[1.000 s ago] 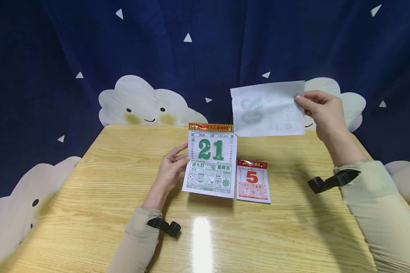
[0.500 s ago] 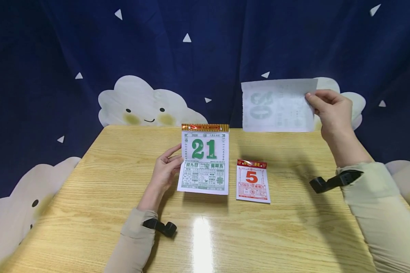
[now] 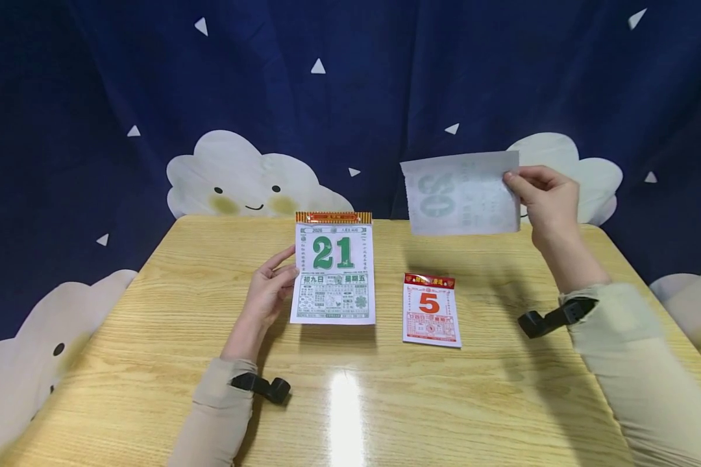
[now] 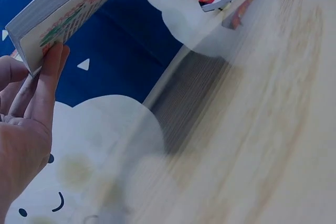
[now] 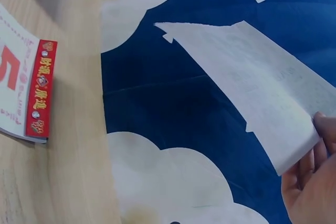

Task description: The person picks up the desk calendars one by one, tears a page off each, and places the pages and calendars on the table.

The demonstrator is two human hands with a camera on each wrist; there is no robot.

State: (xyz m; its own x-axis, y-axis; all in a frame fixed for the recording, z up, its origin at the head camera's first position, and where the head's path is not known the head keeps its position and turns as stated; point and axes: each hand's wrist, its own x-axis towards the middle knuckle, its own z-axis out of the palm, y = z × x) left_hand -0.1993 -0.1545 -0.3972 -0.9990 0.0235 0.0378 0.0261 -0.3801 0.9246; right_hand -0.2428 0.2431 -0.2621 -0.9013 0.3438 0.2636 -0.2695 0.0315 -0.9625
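Fingers of the left hand (image 3: 265, 292) curl round the left edge of the large calendar pad (image 3: 334, 272), showing a green 21, propped upright on the worktop (image 3: 473, 389). The right hand (image 3: 546, 198) pinches the right edge of a torn calendar sheet (image 3: 461, 193), held in the air above the worktop's far side. A smaller calendar pad (image 3: 430, 309), showing a red 5, lies flat between the hands.

You have a small calendar (image 3: 430, 309) showing a red 5 lying flat on the wooden table (image 3: 152, 363), right of centre; a navy cloud-print curtain (image 3: 233, 175) hangs behind.
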